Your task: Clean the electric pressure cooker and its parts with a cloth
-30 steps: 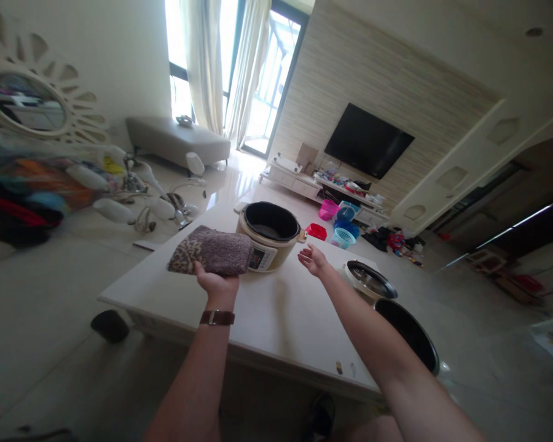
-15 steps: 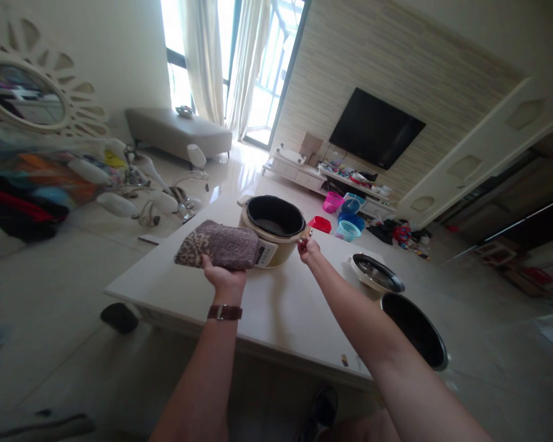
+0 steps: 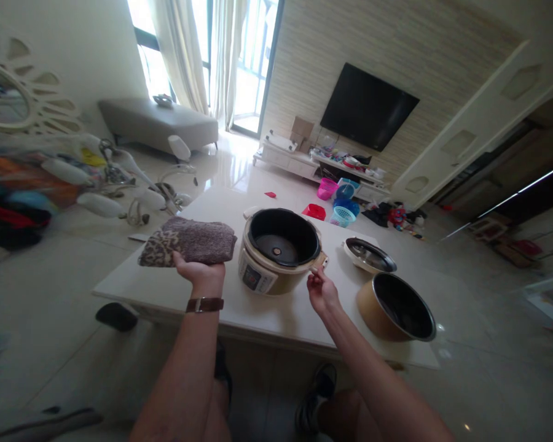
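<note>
My left hand (image 3: 201,274) holds a folded grey-brown towel (image 3: 203,241) with a leafy pattern at one end, up at the left of the cooker. The rice cooker (image 3: 276,279) stands without its lid on the white table, its black inside showing a small round piece at the bottom. Its control panel faces me, toward the left. The fingers of my right hand (image 3: 321,291) are closed on the cooker's side handle (image 3: 322,263). To the right lie the detached lid (image 3: 368,255), underside up, and the inner pot (image 3: 378,307), tilted in view and dark inside.
The white table (image 3: 175,301) fills the middle. Beyond it are a red basin (image 3: 314,212), a light blue basket (image 3: 342,216) and a pink basket (image 3: 327,188) on the floor. A lamp with several white shades (image 3: 101,205) is at the left, and a grey bench (image 3: 161,126) is by the window.
The cooker has come closer to me and turned, its panel swinging left, with my right hand on its handle. My left hand has moved left with the towel, away from the cooker. The view has shifted.
</note>
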### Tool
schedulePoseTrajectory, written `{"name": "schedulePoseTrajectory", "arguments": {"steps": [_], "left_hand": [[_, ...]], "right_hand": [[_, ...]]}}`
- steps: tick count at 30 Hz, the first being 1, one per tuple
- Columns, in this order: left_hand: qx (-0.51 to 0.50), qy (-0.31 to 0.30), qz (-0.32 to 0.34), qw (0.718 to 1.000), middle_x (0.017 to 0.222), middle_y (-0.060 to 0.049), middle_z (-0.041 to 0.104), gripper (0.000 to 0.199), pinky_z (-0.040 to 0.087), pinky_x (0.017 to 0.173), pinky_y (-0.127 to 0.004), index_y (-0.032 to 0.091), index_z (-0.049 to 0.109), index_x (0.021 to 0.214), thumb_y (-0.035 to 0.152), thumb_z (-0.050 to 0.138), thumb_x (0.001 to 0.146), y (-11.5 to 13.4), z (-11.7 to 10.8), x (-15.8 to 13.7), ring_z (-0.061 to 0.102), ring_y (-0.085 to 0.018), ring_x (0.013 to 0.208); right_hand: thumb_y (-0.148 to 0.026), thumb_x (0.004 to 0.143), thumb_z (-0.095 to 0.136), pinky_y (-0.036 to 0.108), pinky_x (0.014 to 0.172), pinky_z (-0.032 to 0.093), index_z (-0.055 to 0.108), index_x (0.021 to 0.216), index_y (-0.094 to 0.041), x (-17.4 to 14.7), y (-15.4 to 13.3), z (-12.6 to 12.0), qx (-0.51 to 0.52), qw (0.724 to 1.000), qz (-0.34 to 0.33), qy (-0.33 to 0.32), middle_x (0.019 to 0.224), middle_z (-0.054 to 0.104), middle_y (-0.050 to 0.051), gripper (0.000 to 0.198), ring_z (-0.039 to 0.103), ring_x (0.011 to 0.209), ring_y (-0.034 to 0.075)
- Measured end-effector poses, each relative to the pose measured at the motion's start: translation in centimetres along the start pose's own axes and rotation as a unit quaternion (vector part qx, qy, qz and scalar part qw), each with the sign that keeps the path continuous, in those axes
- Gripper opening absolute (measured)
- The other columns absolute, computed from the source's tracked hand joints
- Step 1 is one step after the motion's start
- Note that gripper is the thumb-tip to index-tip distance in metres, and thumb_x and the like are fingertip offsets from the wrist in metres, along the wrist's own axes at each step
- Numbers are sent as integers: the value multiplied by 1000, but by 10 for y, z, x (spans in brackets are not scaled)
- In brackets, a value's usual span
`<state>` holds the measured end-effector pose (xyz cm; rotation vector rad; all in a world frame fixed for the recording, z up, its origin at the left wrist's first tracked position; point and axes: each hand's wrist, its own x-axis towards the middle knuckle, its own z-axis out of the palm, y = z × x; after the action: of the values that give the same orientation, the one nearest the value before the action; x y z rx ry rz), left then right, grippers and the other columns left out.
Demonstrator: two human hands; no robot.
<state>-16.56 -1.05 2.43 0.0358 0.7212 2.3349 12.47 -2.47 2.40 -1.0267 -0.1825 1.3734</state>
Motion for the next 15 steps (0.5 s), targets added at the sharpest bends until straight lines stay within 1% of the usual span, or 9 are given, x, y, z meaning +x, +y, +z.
{"name": "schedulePoseTrajectory", "arguments": {"steps": [3, 5, 7, 11, 13, 15], "left_hand": [[49, -18, 9, 999, 150, -18, 66, 81, 43, 123, -48, 20, 65, 146, 74, 34, 95, -8, 0, -2, 63, -30, 141], [68, -35, 6, 997, 150, -17, 66, 82, 45, 121, -48, 21, 66, 144, 77, 37, 93, -13, 0, -5, 62, -30, 141], [84, -58, 1, 995, 149, -17, 67, 79, 47, 120, -49, 22, 68, 141, 77, 40, 91, -18, -2, -7, 63, -30, 140], [147, -90, 8, 985, 142, -17, 71, 76, 50, 116, -50, 22, 71, 135, 76, 44, 89, -23, -6, -14, 65, -31, 137], [182, -98, 23, 978, 137, -15, 73, 74, 52, 114, -52, 22, 71, 132, 76, 44, 89, -24, -6, -19, 65, -32, 136], [210, -106, 59, 970, 132, -15, 75, 73, 53, 113, -53, 21, 68, 132, 76, 44, 90, -23, -1, -28, 65, -33, 135]], "right_hand": [[-15, 105, 61, 11, 49, 52, 65, 83, -19, 2, -27, -34, 31, 999, -31, 26, 50, 52, -8, 23, 51, 43, 4], [-16, 106, 60, 10, 46, 48, 62, 80, -20, 8, -44, -50, 47, 995, -66, 50, 50, 52, -9, 26, 49, 41, 3], [-19, 105, 61, 11, 43, 43, 62, 80, -20, 17, -57, -62, 46, 992, -99, 59, 52, 53, -10, 25, 46, 39, 3], [-27, 100, 67, 17, 43, 41, 65, 84, -21, 40, -68, -84, 10, 992, -127, 26, 55, 56, -10, 17, 45, 41, 5], [-32, 95, 74, 20, 45, 41, 63, 81, -22, 50, -67, -94, -5, 990, -140, 2, 55, 54, -10, 20, 45, 44, 7], [-35, 89, 80, 21, 45, 39, 60, 78, -22, 58, -64, -99, -12, 988, -156, -15, 56, 52, -10, 26, 44, 46, 7]]}}
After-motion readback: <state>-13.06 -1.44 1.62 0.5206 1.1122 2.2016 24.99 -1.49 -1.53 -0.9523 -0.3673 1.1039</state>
